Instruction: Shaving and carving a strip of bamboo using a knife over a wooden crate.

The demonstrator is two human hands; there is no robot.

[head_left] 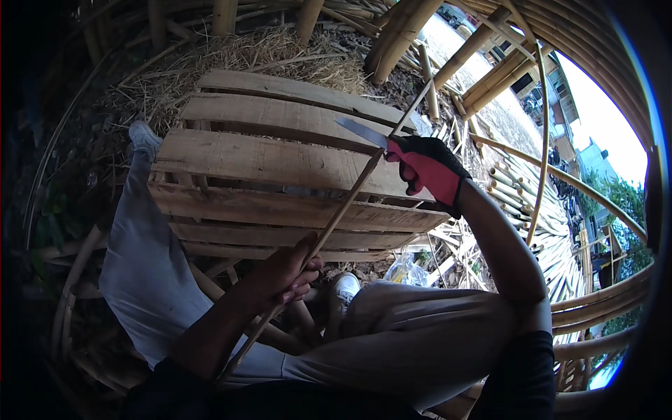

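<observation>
A long, thin bamboo strip (348, 197) slants from my lap up toward the far right. Bare and closed, my left hand (287, 271) grips its lower part. My right hand (432, 170), in a red and black work glove, is closed around a knife whose handle is mostly hidden. The knife's blade (362, 131) points left and lies across the strip just beside the glove. Below the strip is a slatted wooden pallet (259, 157).
Dry straw (259, 59) is heaped behind the pallet. Many cut bamboo poles (553, 245) lie stacked at the right. Bamboo posts (399, 42) stand at the back, and a clear plastic bag (407, 271) lies near my shoe (345, 287).
</observation>
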